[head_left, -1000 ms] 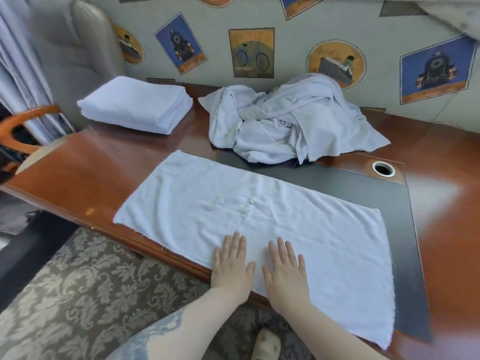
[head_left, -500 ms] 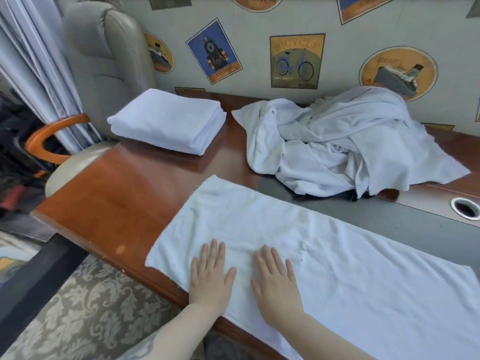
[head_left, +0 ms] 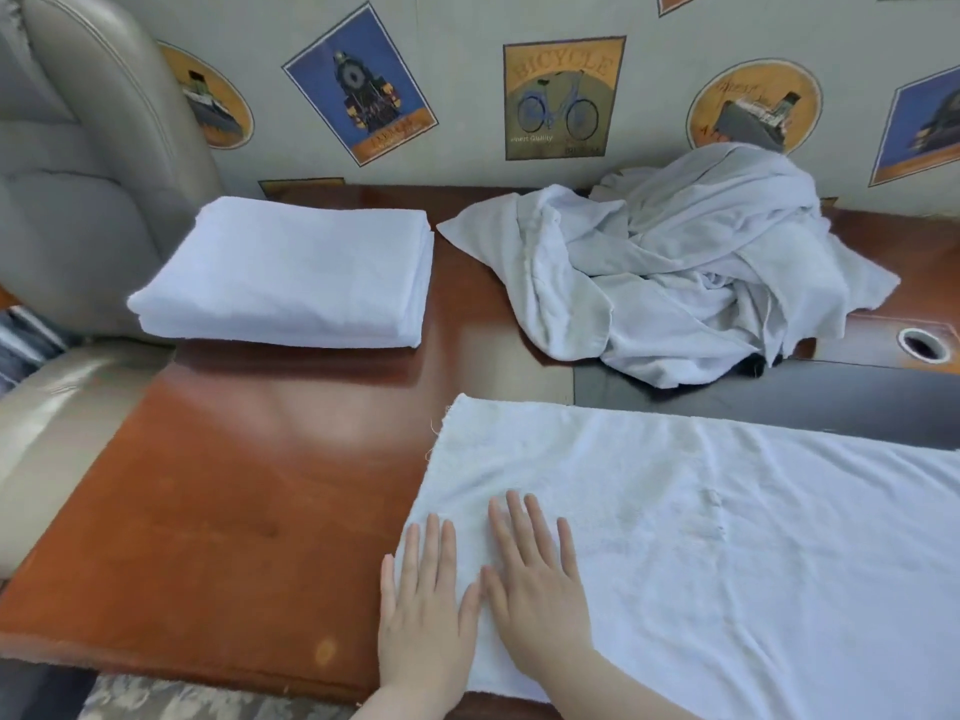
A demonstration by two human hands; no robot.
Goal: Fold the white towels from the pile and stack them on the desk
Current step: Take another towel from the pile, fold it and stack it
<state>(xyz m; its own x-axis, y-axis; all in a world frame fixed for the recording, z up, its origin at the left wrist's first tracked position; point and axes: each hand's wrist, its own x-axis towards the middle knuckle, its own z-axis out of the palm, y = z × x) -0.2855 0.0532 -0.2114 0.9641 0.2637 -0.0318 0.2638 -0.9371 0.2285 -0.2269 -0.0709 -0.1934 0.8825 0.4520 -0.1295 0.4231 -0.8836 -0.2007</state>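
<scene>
Polished red-brown wooden desk, set against a grey wall papered with vintage transport posters; padded grey leather chair off beyond your left hand.

Item 1: flat white terry towel, spread open under your palms, running away to the right of your right hand and out of view. Not yet folded. Its near-left corner lies directly beneath your hands.

Item 2: your left hand, fingers straight and flat, pressing on the towel's left edge, gripping nothing.

Item 3: your right hand, just beside the left, likewise flat with fingers extended, resting on the cloth, gripping nothing.

Item 4: neat stack of folded white towels, well ahead and to the left of your left hand. Done portion; the layer count is not readable.

Item 5: crumpled heap of unfolded white towels, well ahead and to the right of your right hand. Remaining portion; appears to hold several pieces.

Status, as a judgement: partway through. You are at the smoothing stage on the current towel; its folds, its transfer to the stack, and the whole heap are outstanding.
</scene>
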